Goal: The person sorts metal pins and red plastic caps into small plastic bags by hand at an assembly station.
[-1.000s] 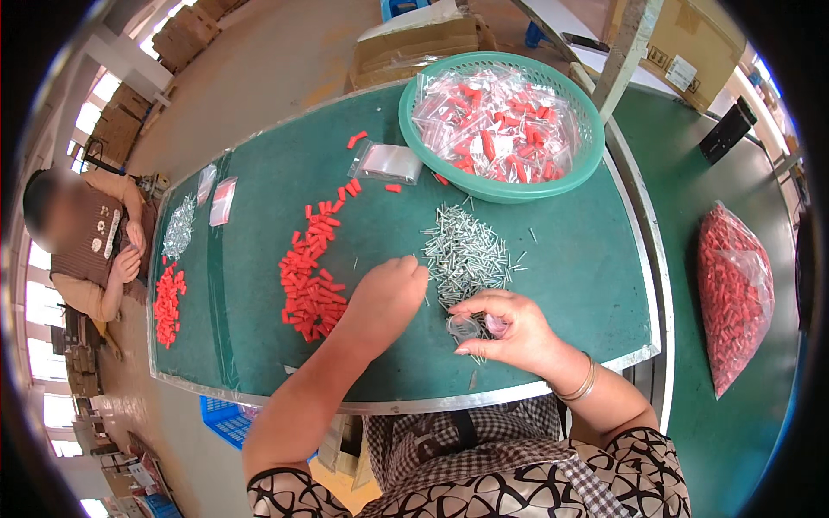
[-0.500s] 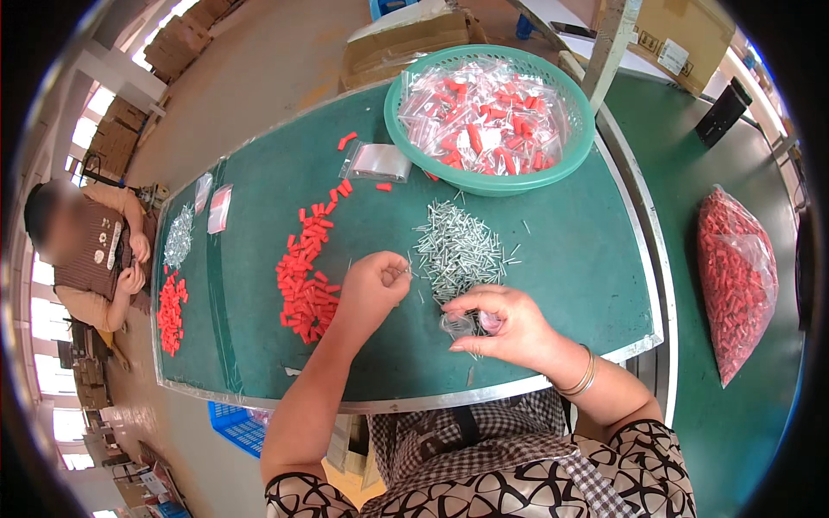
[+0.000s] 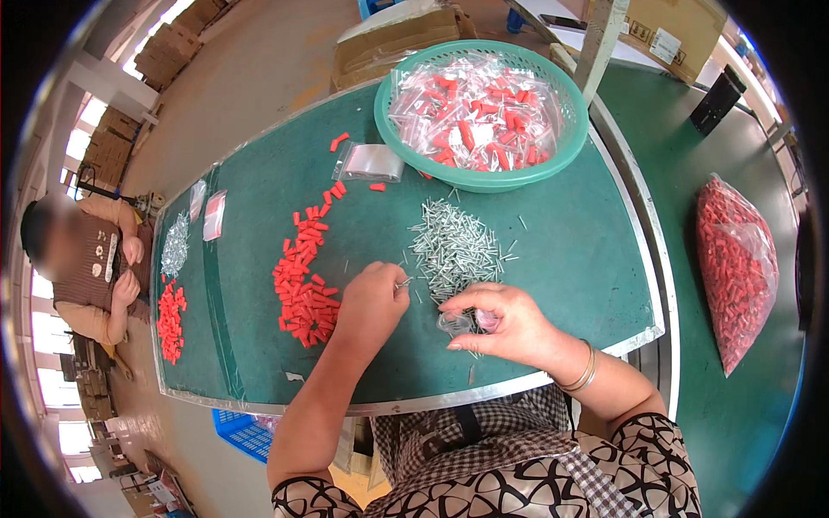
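A green table (image 3: 570, 250) spreads around a heap of silver screws (image 3: 453, 250), with a green basket (image 3: 484, 180) of clear packets and red plugs beyond the heap, a clear sack of red plugs (image 3: 734, 276) well to its right and a long pile of red plugs (image 3: 302, 293) to its left. The right hand (image 3: 514, 324) is at the heap's near right edge, thumb and fingers curved around a small clear bag (image 3: 455, 325) by the heap's near edge. Just left of the heap, the left hand's (image 3: 371, 306) closed fingers pinch a thin silver piece (image 3: 406, 282), too small to identify.
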Motion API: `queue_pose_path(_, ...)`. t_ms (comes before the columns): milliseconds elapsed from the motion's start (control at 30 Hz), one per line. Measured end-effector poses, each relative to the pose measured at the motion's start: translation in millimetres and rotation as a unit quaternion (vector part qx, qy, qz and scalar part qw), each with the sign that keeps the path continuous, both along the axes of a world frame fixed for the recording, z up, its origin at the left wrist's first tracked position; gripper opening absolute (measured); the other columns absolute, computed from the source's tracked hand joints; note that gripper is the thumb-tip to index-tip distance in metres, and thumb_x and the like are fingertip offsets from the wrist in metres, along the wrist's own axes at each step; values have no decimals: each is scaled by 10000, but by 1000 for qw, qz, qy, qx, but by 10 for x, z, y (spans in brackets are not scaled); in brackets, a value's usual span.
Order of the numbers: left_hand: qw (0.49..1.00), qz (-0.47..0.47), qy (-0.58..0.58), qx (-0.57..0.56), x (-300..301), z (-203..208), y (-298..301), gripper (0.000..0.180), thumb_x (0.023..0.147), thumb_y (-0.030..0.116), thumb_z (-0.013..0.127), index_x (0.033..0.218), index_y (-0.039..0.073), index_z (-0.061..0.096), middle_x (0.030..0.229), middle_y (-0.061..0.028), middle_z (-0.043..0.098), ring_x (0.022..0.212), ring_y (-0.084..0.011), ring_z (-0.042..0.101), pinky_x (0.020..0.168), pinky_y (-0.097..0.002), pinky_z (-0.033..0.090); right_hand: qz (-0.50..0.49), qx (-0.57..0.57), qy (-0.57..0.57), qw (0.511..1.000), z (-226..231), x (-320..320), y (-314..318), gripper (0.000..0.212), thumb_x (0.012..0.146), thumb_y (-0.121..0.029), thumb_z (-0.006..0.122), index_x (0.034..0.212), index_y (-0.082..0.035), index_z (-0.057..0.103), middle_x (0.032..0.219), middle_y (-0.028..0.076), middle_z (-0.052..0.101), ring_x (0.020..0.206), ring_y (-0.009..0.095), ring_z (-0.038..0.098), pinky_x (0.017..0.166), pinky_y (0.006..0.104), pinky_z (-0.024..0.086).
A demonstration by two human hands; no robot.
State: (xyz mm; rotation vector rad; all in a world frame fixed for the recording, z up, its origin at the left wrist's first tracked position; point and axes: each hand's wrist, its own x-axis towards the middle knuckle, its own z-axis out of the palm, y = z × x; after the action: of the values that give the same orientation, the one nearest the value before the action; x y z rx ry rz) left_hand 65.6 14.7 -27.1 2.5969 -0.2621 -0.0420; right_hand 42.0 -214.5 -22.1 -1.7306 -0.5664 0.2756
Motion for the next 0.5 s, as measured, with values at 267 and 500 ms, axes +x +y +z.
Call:
queue_pose_path(267,996,39,28,-81,-29,79,77,106,763,38,673,858,2,644,784,-105,601,703,-221,599,645,-338,481,11,-6,-13,1000,-1,-20,-5,445,666,-165,853,1065,-72,678,955,70,678,880,217,643,783,322,510)
queue_pose_path(500,998,20,-22,49,-126,138,82,111,761,23,663,866,-8,648,799,-142,610,716,-276,613,652,-365,487,-4,0,-61,998,-3,-17,-22,394,720,-226,810,1074,-124,670,918,30,657,763,183,620,647,294,531)
